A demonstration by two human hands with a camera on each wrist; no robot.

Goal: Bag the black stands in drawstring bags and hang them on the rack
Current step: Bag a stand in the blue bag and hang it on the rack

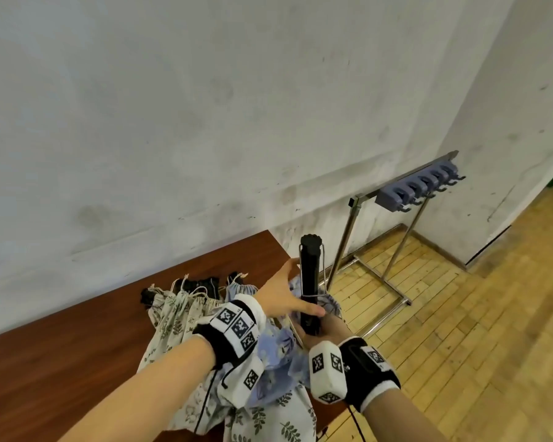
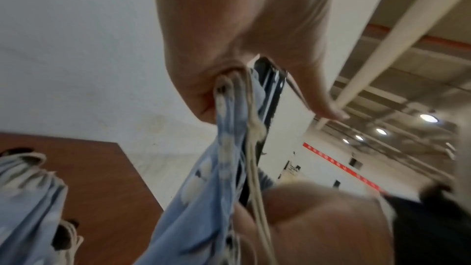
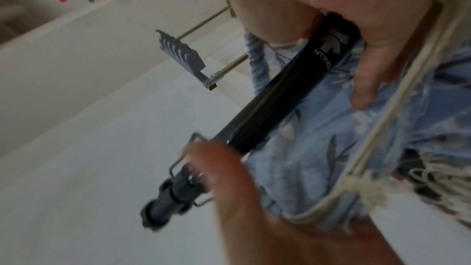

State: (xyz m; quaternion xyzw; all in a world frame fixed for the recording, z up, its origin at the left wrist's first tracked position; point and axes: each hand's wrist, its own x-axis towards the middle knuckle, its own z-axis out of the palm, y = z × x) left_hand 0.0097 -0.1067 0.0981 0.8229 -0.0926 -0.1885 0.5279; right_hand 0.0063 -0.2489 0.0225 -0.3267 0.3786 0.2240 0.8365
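Observation:
A black stand point(image 1: 310, 275) is held upright just past the table's right end, its lower part inside the mouth of a blue leaf-print drawstring bag point(image 1: 280, 349). My right hand point(image 1: 318, 330) grips the stand's lower end from below. My left hand point(image 1: 296, 301) pinches the bag's rim point(image 2: 229, 128) beside the stand, thumb stretched along it. The bag's cream cord point(image 3: 377, 128) hangs loose across the fabric. In the right wrist view the stand point(image 3: 275, 112) runs diagonally, wire legs folded near its far end. The rack point(image 1: 412, 193) with grey hooks stands to the right, bare.
Several cream and blue leaf-print bags point(image 1: 179, 304) with black stands poking out lie on the brown table point(image 1: 77, 314) against the white wall. Wooden floor point(image 1: 460, 314) spreads to the right around the rack's metal legs.

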